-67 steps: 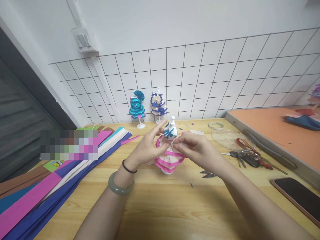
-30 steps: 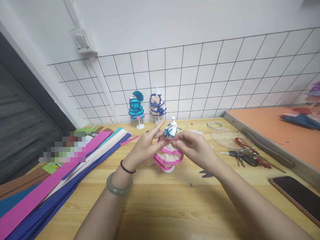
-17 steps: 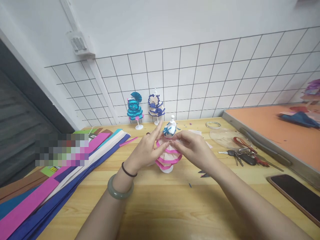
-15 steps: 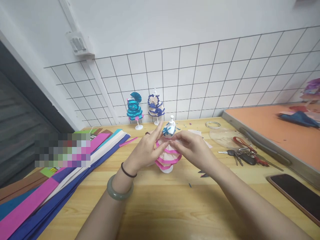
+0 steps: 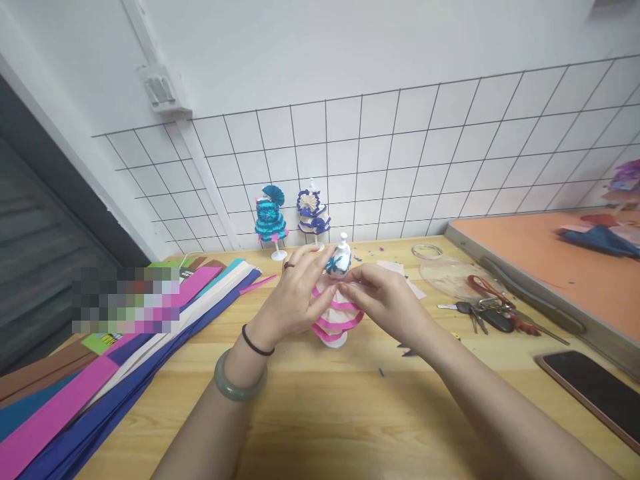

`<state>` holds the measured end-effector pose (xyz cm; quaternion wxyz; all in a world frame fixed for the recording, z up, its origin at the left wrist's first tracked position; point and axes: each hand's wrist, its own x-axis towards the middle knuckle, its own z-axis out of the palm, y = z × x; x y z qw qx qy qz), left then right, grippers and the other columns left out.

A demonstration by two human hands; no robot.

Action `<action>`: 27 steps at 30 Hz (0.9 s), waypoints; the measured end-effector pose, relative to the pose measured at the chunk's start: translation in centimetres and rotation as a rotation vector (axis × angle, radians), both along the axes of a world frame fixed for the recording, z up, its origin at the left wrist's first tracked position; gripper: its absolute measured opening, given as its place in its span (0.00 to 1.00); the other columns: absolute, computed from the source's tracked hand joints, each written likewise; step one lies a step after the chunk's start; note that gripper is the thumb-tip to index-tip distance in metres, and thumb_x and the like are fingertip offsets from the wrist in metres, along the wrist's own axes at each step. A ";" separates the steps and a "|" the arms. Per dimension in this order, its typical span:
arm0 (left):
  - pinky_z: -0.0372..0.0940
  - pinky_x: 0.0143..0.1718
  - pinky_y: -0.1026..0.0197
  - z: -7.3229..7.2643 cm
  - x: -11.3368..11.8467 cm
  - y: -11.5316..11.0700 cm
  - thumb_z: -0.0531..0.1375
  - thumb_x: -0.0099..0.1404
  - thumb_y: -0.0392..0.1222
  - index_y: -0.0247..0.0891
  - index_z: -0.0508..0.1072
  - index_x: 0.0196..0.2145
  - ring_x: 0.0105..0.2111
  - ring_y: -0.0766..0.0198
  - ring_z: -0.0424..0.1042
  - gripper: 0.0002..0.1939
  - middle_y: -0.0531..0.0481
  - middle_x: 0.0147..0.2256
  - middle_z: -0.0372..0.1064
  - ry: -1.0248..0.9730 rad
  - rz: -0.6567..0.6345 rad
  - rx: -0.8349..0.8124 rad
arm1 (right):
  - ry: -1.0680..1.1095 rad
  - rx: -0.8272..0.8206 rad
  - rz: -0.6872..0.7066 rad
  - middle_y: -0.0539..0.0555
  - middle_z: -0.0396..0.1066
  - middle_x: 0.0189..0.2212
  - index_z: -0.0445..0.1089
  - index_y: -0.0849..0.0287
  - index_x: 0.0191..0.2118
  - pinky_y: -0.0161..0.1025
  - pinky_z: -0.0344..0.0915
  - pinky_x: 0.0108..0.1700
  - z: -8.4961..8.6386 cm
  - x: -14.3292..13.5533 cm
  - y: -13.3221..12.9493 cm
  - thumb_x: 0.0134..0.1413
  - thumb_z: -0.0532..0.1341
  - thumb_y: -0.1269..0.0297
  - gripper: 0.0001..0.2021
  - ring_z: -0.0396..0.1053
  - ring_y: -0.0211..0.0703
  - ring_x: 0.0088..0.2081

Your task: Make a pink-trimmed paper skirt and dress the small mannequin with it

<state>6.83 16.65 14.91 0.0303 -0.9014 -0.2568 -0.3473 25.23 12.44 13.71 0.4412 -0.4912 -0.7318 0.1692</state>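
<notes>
Upright on the table in front of me is a miniature dress form (image 5: 336, 312). Its layered pale paper skirt has bright pink edges, and its white bodice carries blue paper pieces. My left hand (image 5: 299, 288) holds it from the left, the thumb pressed at the waist and the fingers bent behind the bodice. From the other side my right hand (image 5: 383, 293) pinches at the waist, thumb and index finger together at the skirt's top. Whatever small bit lies between those fingertips is hidden.
A teal dress form (image 5: 271, 223) and a navy-trimmed one (image 5: 313, 213) stand by the wall grid. Coloured paper strips (image 5: 165, 333) lie left. On the right are keys (image 5: 477, 310), a phone (image 5: 593, 393) and an orange-topped board (image 5: 545, 247). Paper scraps (image 5: 381, 372) dot the table.
My left hand's fingers have bent down and spread a little beside the bodice; before, the index finger pointed up. The right hand keeps its pinch at the waist.
</notes>
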 end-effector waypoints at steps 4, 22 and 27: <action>0.54 0.57 0.48 -0.2 0.1 0.0 0.56 0.63 0.41 0.39 0.55 0.60 0.58 0.52 0.54 0.29 0.40 0.54 0.60 -0.106 -0.080 -0.146 | -0.015 0.011 0.002 0.52 0.73 0.31 0.69 0.58 0.34 0.37 0.62 0.34 0.1 -0.1 -0.1 0.56 0.58 0.66 0.04 0.68 0.41 0.32; 0.54 0.60 0.52 -1.0 -0.1 0.8 0.59 0.60 0.36 0.45 0.60 0.58 0.58 0.57 0.58 0.28 0.46 0.58 0.59 -0.343 -0.179 -0.470 | -0.103 -0.063 0.001 0.51 0.70 0.27 0.71 0.57 0.32 0.36 0.59 0.30 0.8 0.9 -0.6 0.57 0.57 0.61 0.08 0.66 0.39 0.28; 0.54 0.59 0.51 -1.3 -0.2 1.2 0.60 0.59 0.37 0.44 0.61 0.57 0.57 0.56 0.59 0.28 0.46 0.57 0.60 -0.363 -0.188 -0.515 | -0.107 -0.121 -0.005 0.50 0.67 0.24 0.70 0.57 0.30 0.35 0.56 0.26 1.0 1.1 -0.5 0.56 0.58 0.59 0.09 0.62 0.37 0.25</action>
